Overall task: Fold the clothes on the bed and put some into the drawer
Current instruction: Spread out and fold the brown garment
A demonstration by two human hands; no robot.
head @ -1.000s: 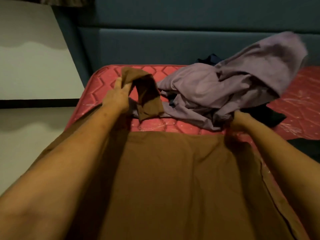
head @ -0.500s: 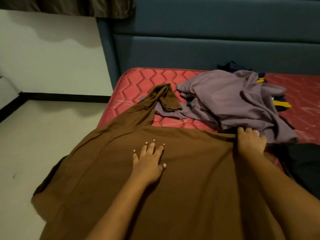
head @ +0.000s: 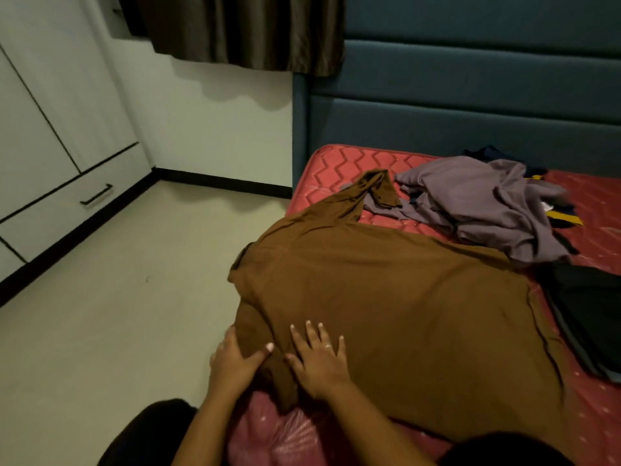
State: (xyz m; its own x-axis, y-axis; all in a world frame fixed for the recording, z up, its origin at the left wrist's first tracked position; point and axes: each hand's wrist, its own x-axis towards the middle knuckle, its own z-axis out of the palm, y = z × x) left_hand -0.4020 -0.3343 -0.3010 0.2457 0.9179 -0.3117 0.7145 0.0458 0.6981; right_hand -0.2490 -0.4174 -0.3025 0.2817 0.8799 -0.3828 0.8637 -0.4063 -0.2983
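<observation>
A large brown garment (head: 403, 297) lies spread across the red mattress (head: 339, 159), one sleeve pointing toward the headboard. Part of the garment hangs over the bed's left edge. My left hand (head: 235, 361) grips that overhanging part at the edge, thumb on top of the cloth. Just to its right, my right hand (head: 319, 358) presses flat on the garment with fingers spread. A crumpled purple garment (head: 487, 203) lies on a heap of dark clothes at the far right. A white drawer with a black handle (head: 95, 195) is in the cupboard on the left.
A black garment (head: 591, 307) lies on the mattress right of the brown one. A blue padded headboard (head: 470, 112) stands behind the bed and a dark curtain (head: 242, 31) hangs above. Pale floor (head: 134, 297) lies between bed and cupboard.
My right hand left the brown garment's far right corner and now presses near its left side. My left hand slid to the bed's edge and took hold of the cloth. The view swung left.
</observation>
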